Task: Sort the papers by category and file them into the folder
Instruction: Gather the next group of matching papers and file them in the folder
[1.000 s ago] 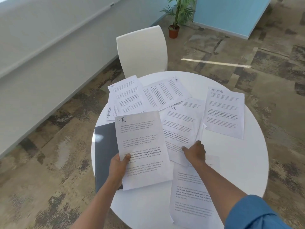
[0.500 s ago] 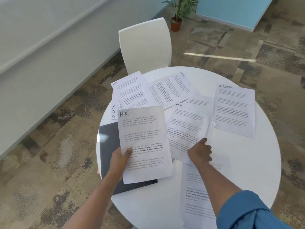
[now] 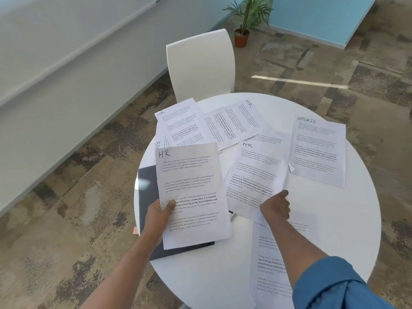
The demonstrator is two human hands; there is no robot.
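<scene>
My left hand [image 3: 158, 217] grips the left edge of an HR sheet [image 3: 191, 188], holding it above a dark grey folder [image 3: 147, 197] that lies on the round white table [image 3: 334, 219]. My right hand [image 3: 275, 208] pinches the lower edge of a second HR sheet [image 3: 256, 175] in the middle of the table. Two more HR sheets [image 3: 180, 123] [image 3: 234, 123] lie at the far side, over a sheet marked SPORTS [image 3: 160, 143]. Another SPORTS sheet [image 3: 318, 152] lies at the right. One unlabelled sheet [image 3: 267, 264] is near me, partly under my right arm.
A white chair [image 3: 200, 65] stands at the table's far side. A potted plant [image 3: 243, 36] sits on the carpet beyond it. A white wall runs along the left. A small pink tab [image 3: 135, 230] sticks out at the folder's left edge.
My right hand has closed on the lower edge of the middle HR sheet and drawn it slightly toward me. My left hand keeps its HR sheet over the folder.
</scene>
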